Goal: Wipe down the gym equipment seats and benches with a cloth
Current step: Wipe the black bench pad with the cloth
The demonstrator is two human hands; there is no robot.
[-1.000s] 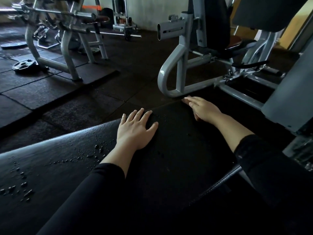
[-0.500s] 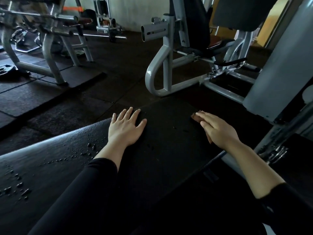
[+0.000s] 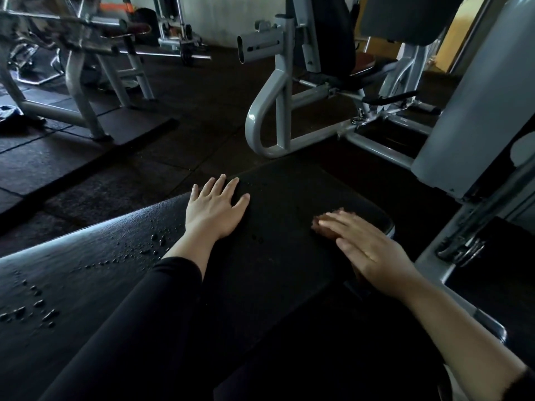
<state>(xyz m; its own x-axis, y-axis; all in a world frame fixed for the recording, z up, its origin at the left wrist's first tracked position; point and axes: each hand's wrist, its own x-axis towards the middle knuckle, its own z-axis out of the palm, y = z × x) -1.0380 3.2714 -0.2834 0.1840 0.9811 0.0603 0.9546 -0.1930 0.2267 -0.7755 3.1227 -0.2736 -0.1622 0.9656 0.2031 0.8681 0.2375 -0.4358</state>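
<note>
A long black padded bench fills the lower half of the head view. Water droplets lie on its left part. My left hand rests flat on the pad near its far edge, fingers straight and spread. My right hand lies flat with straight fingers on a small brownish cloth, pressing it to the pad near the right end. Most of the cloth is hidden under the hand.
A grey steel machine frame stands on the dark rubber floor just beyond the bench. A grey upright panel rises close on the right, with weight plates below it. A barbell rack stands at the far left.
My right hand has slid with the cloth from the bench's far corner back toward me along the right end. My left hand has stayed flat on the pad.
</note>
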